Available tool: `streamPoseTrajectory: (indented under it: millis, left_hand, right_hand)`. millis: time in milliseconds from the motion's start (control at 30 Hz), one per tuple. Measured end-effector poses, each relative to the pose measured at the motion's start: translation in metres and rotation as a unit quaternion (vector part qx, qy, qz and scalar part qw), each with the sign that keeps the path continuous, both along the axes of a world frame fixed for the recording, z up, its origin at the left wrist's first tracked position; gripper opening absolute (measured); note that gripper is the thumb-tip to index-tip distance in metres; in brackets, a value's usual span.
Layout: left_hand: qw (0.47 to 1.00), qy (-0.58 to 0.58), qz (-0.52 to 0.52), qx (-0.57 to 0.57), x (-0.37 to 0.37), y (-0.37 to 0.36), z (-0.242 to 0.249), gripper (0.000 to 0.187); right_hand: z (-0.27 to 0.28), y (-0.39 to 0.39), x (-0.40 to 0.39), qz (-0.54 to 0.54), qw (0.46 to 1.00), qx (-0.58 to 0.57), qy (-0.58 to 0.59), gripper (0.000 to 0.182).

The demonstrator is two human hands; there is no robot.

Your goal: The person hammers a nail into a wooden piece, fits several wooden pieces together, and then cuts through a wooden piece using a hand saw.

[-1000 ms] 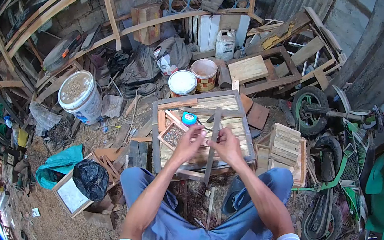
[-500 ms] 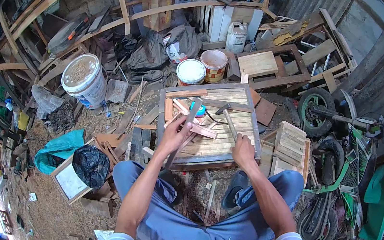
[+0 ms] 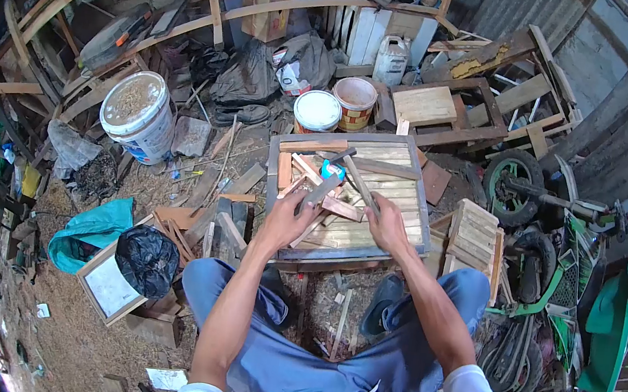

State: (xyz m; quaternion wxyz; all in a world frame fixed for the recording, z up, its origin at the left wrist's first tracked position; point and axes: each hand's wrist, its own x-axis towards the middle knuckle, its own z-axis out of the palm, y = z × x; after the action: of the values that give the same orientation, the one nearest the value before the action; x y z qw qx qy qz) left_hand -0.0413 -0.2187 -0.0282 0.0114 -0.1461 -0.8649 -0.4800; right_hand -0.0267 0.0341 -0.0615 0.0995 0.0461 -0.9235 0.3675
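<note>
Hammer (image 3: pixel 362 183): one, above the slatted desk (image 3: pixel 396 188), handle gripped by the right hand's (image 3: pixel 389 225) fingers; the left hand's (image 3: pixel 287 222) fingers clasp one dark strip (image 3: pixel 321 189), near one blue round item (image 3: pixel 332 170).

Bench (image 3: pixel 401 187): slatted wood, dark-edged
Far edge: reddish strip (image 3: pixel 313 145)
Left side: short block (image 3: pixel 284 170)
Middle: blue round thing (image 3: pixel 332 170) beside sticks (image 3: pixel 305 168)

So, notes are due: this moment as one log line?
left hand: holds grey strip; right hand: holds hammer; wood pieces: on slatted panel
</note>
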Motion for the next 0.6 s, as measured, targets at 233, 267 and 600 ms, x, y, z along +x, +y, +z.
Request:
streamPoseTrajectory:
  millis: [233, 267, 600]
  left_hand:
    - [0.993, -0.044, -0.109, 0.032, 0.008, 0.03, 0.01, 0.036]
    - [0.99, -0.032, -0.136, 0.037, 0.012, 0.041, 0.016, 0.036]
    - [0.942, 0.137, -0.305, -0.037, 0.058, 0.184, -0.005, 0.03]
  right_hand:
    - [0.033, 0.046, 0.04, -0.053, 0.992, 0.066, 0.091, 0.029]
    - [0.05, 0.057, 0.055, -0.105, 0.993, 0.036, 0.045, 0.027]
    - [0.17, 0.13, 0.177, -0.193, 0.976, 0.08, -0.07, 0.021]
